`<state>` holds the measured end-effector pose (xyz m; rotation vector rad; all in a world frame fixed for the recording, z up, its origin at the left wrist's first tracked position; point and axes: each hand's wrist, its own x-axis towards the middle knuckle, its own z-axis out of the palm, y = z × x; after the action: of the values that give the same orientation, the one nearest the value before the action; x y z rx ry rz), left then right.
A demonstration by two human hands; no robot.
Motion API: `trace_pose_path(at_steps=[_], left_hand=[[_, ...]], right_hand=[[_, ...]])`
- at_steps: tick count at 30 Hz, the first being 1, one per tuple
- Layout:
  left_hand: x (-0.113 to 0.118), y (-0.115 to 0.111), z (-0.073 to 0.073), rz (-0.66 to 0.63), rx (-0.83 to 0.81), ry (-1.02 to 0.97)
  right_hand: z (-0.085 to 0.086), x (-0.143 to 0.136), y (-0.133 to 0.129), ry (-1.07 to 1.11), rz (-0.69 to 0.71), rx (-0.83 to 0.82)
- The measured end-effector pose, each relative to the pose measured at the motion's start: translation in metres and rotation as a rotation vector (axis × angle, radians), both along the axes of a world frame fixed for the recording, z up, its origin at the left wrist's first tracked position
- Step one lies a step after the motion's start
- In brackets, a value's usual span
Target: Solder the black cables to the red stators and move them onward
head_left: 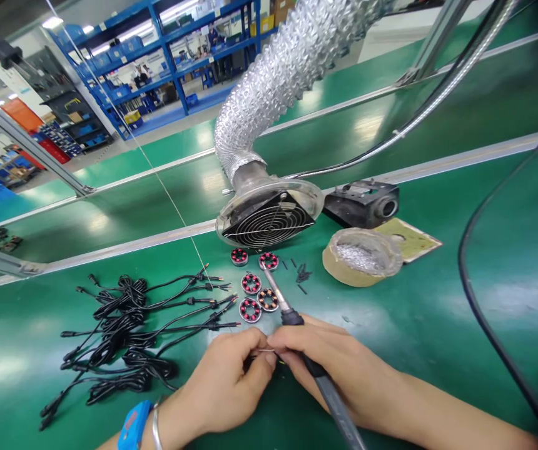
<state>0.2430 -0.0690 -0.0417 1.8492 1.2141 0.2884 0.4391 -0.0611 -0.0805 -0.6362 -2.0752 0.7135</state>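
Observation:
My left hand (pixel 231 381) is closed at the lower middle, its thumb and forefinger pinching a small part with thin wires, mostly hidden by the fingers. My right hand (pixel 334 362) meets it fingertip to fingertip and holds a soldering iron (pixel 318 369), whose metal tip points up and left over the round parts. Just beyond the hands lie several ring-shaped coils (pixel 250 310) with red or orange windings. Left of them, several bundled black cables (pixel 128 331) spread over the green table (pixel 414 350), their stripped ends toward the coils. Small black tubes (pixel 303 274) lie right of the coils.
A fan hood (pixel 269 219) on a silver duct (pixel 273 81) hangs behind the coils. To its right stand a black iron stand (pixel 365 203) and a round tub of metal wool (pixel 361 257). A black cord (pixel 473 281) loops down the right side. Blue shelves (pixel 166 56) stand behind.

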Motion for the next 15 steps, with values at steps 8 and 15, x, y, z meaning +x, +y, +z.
trace_pose_path(at_steps=[8, 15], left_hand=[[0.0002, -0.0016, -0.0042, -0.033, 0.050, 0.000], [-0.0005, -0.0023, 0.0014, -0.022, 0.057, 0.023]], right_hand=[[0.0078, -0.0052, -0.0019, 0.099, -0.046, 0.083], [0.0023, 0.0017, 0.0027, 0.131, -0.059, 0.034]])
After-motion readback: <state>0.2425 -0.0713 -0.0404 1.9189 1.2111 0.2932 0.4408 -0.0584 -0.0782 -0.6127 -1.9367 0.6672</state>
